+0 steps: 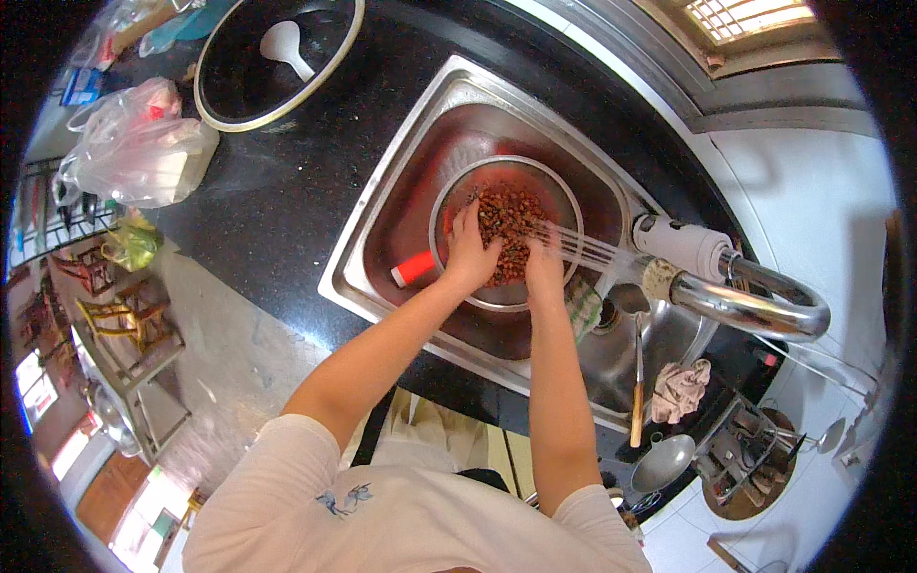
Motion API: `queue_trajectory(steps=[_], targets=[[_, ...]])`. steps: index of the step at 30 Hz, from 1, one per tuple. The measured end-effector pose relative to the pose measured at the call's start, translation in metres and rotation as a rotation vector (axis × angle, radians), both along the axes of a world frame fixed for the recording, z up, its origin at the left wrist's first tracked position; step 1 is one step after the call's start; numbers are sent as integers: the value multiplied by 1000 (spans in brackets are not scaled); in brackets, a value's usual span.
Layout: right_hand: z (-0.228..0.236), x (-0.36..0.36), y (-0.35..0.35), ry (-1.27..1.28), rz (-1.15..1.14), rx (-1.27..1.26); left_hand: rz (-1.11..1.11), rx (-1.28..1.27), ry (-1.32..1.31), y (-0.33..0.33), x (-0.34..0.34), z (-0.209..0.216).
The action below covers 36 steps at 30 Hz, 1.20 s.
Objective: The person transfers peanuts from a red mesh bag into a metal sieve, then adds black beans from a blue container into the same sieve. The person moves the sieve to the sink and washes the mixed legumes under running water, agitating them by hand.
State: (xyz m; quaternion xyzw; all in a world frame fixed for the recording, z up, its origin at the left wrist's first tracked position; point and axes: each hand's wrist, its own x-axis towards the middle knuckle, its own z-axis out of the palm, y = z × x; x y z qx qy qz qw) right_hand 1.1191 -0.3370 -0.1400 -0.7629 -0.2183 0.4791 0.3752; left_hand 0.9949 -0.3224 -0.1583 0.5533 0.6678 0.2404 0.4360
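A round metal bowl [565, 191] stands in the steel sink, holding a heap of small reddish-brown pieces [506, 215], perhaps beans or peppercorns. My left hand [470, 250] rests on the left side of the heap, fingers stretched and thumb apart. On the right side, my right hand [544, 272] reaches into the bowl; its fingertips are hidden by the pieces and the falling water. Several streams of water run from the curved faucet [726, 304] into the bowl, close to my right hand. A red-handled item [414, 269] lies against the bowl's left side.
The sink [382, 205] is set in a black counter [272, 205]. A large dark basin [220, 119] with a white rice paddle [283, 46] stands far left, near plastic bags [138, 143]. A wooden-handled utensil [638, 382], a crumpled cloth [680, 392] and a green-striped cloth [583, 307] lie right.
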Motion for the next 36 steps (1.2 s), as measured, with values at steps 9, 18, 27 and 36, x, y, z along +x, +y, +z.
queue_trajectory(steps=[9, 18, 27, 36], targets=[[9, -16, 25, 712, -353, 26, 423, -387, -850, 16, 22, -11], [29, -32, 2, 181, -47, 163, 343, -454, -1107, -3, 38, 34], [48, -22, 9, 36, 188, 259, 449, -453, -1225, 5, 8, 7], [-24, 25, 53, -481, 541, 411, 507, -510, -585, -23, 17, 32]])
